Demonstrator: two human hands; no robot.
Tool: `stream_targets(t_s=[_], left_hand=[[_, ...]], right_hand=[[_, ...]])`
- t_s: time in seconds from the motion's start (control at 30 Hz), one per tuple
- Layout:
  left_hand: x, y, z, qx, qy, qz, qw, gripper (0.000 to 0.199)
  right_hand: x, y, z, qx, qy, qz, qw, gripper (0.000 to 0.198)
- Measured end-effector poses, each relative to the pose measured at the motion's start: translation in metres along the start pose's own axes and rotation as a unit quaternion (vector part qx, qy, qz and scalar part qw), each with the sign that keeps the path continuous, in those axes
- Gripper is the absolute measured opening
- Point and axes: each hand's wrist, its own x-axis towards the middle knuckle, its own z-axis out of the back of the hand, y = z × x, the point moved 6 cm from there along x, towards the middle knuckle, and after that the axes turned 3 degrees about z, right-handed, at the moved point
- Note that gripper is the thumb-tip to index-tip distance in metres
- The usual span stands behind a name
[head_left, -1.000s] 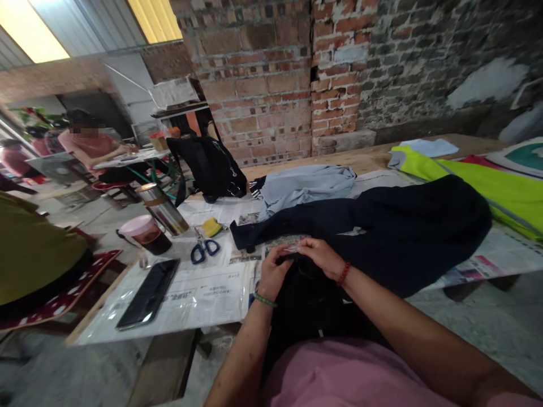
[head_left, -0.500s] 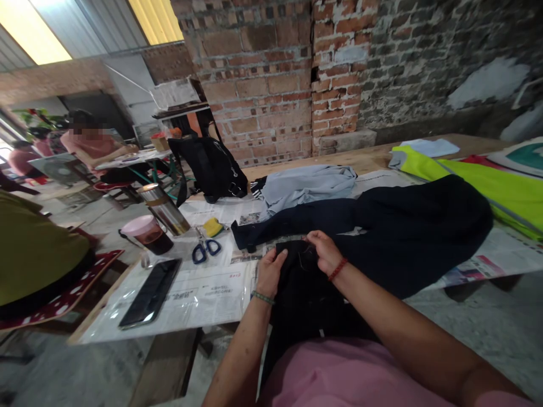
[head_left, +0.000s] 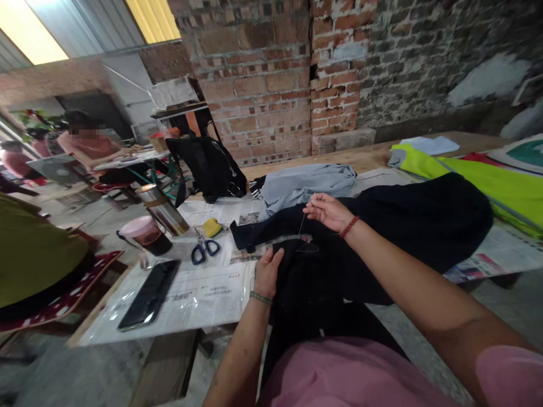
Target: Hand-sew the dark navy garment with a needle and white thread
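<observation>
Black cloth [head_left: 311, 277] stretches rightward from the fingers of the left hand [head_left: 267, 275], closed on its edge, probably to steady it; above, the right hand [head_left: 330, 215] pinches thread [head_left: 301, 225], seemingly for tautness. Scissors [head_left: 206, 251] lie left of both, presumably within reach.

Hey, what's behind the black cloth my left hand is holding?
Beyond the top edge of the black cloth, newspaper and part of a dark garment show. Whatever sits directly behind the cloth is covered, so I can't tell.
</observation>
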Motion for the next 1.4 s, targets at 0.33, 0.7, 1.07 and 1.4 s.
stream_targets(t_s=[0.33,0.7,1.07,1.4], left_hand=[[-0.001,0.0,0.0,-0.032,-0.012,0.003,0.999,0.019],[-0.001,-0.004,0.005,-0.086,-0.026,-0.021,0.996,0.021],[-0.004,-0.006,0.007,-0.083,-0.028,-0.018,0.996,0.023],[-0.006,-0.007,0.0,-0.082,0.002,-0.004,0.997,0.026]], right_hand=[[0.018,0.058,0.02,-0.003,-0.042,0.104,0.994,0.015],[0.011,0.106,0.029,0.03,-0.05,0.206,0.977,0.009],[0.021,0.11,0.034,0.037,-0.108,0.226,0.967,0.01],[0.021,0.065,0.026,-0.175,-0.106,0.181,0.962,0.007]])
